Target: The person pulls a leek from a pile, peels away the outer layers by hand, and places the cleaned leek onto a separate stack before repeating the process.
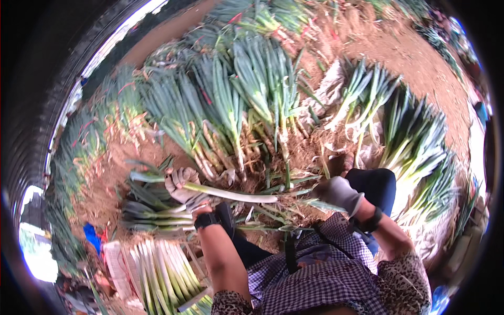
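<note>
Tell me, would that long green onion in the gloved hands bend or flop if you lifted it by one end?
Probably only a little. The green onion looks straight and firm along its white stalk between the left hand and right hand, so it seems fairly stiff. Its green leaf end would likely droop. It looks thin, so probably light.

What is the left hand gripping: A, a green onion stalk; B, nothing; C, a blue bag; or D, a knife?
A: the gloved left hand is closed around a long green onion stalk that lies across toward the gloved right hand, white shaft pointing right.
</note>
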Demonstrator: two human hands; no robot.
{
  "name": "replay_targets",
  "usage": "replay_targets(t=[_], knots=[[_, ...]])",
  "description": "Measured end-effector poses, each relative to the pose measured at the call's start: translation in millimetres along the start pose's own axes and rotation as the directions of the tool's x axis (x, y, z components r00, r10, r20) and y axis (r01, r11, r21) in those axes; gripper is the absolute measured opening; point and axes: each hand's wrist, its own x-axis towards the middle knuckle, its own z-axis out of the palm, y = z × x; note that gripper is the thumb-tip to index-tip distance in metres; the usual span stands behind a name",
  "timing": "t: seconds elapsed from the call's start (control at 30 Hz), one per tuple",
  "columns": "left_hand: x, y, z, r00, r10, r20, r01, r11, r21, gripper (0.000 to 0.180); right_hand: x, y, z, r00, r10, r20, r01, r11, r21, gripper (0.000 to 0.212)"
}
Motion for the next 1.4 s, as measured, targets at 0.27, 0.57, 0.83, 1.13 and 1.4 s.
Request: replay_targets(t=[0.27, 0.57, 0.83, 1.13, 1.4], knots=[[13, -103, 23, 0.916, -0.078, -0.395, 0.21, 0.929, 0.304, 0.017, -5, -61, 17, 0.923, -0.215, -0.319, -0.113, 0.64, -0.76, 0.046], [-102, -394, 237, 0.647, -0.761, 0.052, 0.416, 0.409, 0.812, 0.037, -204, 9, -62, 0.289, 0.305, -0.907, 0.193, 0.91, 0.368, 0.028], [-182, -413, 189, 0.177, -0.984, -0.02, 0.153, 0.007, 0.988, 0.048, -371, 204, -104, -0.394, 0.581, -0.712, 0.598, 0.75, 0.281, 0.019], [-113, -263, 102, 0.677, -0.435, -0.594, 0.289, -0.585, 0.758, 0.032, -470, 294, -128, -0.551, 0.726, -0.411, 0.164, 0.578, 0.8, 0.031], [-95, -152, 59, 0.621, -0.417, -0.664, 0.536, -0.393, 0.748, 0.028, -433, 212, -212, -0.388, 0.433, -0.814, -0.2, 0.822, 0.533, 0.028]])
